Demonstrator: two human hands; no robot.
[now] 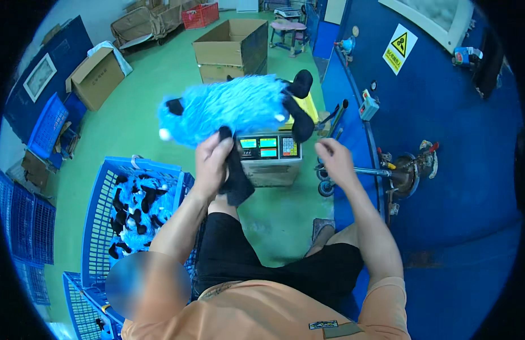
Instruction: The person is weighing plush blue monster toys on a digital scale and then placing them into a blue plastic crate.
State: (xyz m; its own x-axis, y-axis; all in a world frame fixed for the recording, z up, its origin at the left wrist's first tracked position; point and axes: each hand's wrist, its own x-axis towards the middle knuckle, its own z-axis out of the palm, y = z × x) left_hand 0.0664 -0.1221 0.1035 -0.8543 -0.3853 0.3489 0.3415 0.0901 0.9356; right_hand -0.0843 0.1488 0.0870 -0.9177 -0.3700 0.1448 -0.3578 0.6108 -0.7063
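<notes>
My left hand is closed round a black limb of a plush toy, which has shaggy bright-blue fur, black feet and small white tips. The toy hangs sideways in front of me, over a digital weighing scale, and covers much of its top. Lit displays and a keypad show on the scale's front. To the right of the scale, my right hand is held in the air with loosely bent fingers and nothing visible in it.
A blue plastic basket full of similar blue-and-black plush pieces stands at my left. Beyond the scale is an open cardboard box. A large blue machine with a metal pipe fitting fills the right side.
</notes>
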